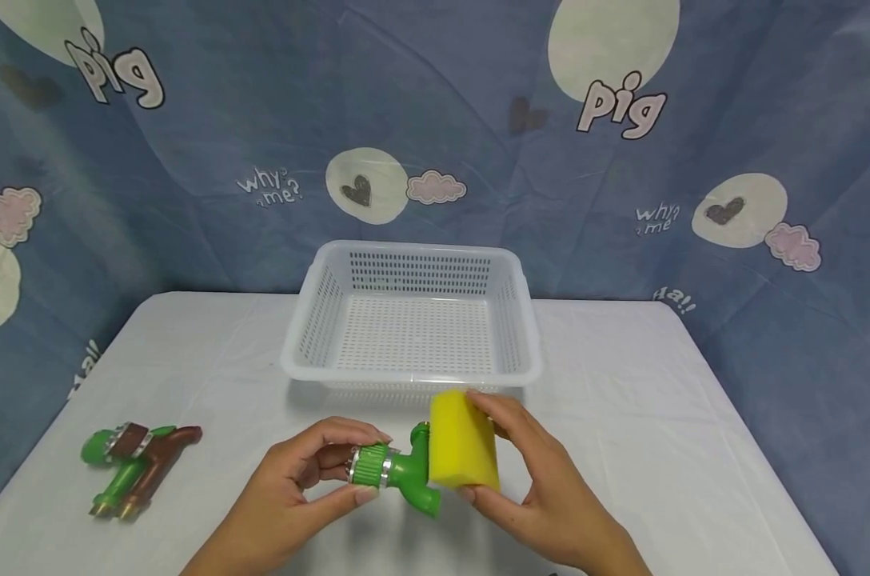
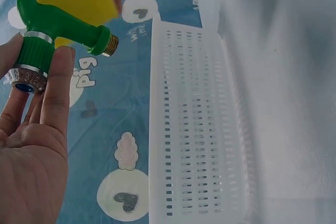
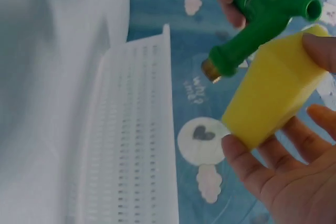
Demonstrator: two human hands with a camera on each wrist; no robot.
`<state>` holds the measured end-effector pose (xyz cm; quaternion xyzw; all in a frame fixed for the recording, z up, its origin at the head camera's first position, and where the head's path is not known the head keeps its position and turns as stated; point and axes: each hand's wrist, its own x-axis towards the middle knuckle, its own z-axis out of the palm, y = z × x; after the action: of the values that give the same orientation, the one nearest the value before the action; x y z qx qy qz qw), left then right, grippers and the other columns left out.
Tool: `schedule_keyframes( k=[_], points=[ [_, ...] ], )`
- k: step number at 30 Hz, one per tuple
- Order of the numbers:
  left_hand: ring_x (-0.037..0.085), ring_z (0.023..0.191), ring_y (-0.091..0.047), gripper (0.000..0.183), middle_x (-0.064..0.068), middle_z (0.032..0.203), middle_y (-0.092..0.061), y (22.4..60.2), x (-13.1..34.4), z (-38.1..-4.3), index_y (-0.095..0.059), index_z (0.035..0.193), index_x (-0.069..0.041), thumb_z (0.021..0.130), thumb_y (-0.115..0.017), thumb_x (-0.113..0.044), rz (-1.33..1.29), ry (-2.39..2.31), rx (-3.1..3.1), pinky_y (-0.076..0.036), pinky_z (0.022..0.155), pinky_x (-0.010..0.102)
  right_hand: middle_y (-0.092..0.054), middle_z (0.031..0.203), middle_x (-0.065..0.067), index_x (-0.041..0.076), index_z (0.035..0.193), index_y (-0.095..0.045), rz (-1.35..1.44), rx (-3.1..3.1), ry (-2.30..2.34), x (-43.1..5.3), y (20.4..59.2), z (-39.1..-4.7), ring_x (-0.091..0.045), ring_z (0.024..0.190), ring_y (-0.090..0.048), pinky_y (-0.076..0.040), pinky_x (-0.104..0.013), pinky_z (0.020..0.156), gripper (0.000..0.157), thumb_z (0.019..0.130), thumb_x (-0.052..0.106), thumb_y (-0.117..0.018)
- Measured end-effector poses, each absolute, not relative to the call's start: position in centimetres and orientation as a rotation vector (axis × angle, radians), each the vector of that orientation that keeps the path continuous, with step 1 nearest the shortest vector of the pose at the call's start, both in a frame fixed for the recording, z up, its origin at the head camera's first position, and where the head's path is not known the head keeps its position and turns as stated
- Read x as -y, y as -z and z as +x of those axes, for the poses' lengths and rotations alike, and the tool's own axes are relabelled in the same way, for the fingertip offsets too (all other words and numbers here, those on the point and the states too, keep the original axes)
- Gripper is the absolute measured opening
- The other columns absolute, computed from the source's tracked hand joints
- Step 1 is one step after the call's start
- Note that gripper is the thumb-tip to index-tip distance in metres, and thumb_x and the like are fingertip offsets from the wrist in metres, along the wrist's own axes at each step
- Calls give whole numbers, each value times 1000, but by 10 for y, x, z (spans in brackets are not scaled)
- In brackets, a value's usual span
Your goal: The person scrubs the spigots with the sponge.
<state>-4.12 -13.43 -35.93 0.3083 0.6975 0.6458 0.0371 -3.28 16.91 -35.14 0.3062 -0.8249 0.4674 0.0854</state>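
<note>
My left hand (image 1: 298, 480) pinches a green faucet (image 1: 409, 472) by its ribbed knob, thumb below and fingers above in the head view. The spout curves down toward the right, and the brass threaded inlet shows in the left wrist view (image 2: 111, 45). In my right hand (image 1: 543, 488) is a yellow sponge (image 1: 464, 440), gripped between thumb and fingertips at its two ends. The sponge stands right up against the faucet's body, overlapping it in the head view. Both are held over the white table, in front of the basket.
A white perforated plastic basket (image 1: 412, 376) stands behind the hands at the table's middle. At the left, a green faucet (image 1: 121, 484) and a brown faucet (image 1: 163, 464) lie together on the white tablecloth (image 1: 622, 384). A blue printed curtain (image 1: 421, 96) hangs behind the table.
</note>
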Motion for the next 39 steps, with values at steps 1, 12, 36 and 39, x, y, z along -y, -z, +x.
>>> schedule_keyframes(
  k=[1,12,36,39],
  points=[
    [27,108,-71,48,13,129,-66,359,134,-41,-61,134,-8,92,-75,9,946,-1985,-2136,-60,91,38,-51,152,-2,15,159,-39,952,2421,-1405,-168,351,-32,-21,131,-55,-52,-37,106,85,89,12,-86],
    [28,106,-72,47,16,129,-66,358,133,-39,-61,134,-9,92,-76,6,905,-1975,-2122,-61,89,39,-51,151,-4,11,158,-41,1032,2388,-1297,-162,355,-32,-23,135,-52,-44,-33,114,85,85,3,-84],
    [29,100,-75,44,13,128,-67,357,136,-41,-59,134,-7,95,-71,9,898,-1994,-2109,-63,83,36,-50,152,-6,9,157,-42,1014,2367,-1153,-164,355,-35,-24,136,-51,-41,-28,116,83,85,7,-83],
    [29,101,-74,44,16,129,-65,357,136,-40,-59,135,-7,95,-70,10,914,-2000,-2100,-63,83,35,-50,151,-6,8,157,-42,1045,2353,-1148,-162,355,-34,-24,136,-50,-41,-29,116,82,85,6,-82]
  ],
)
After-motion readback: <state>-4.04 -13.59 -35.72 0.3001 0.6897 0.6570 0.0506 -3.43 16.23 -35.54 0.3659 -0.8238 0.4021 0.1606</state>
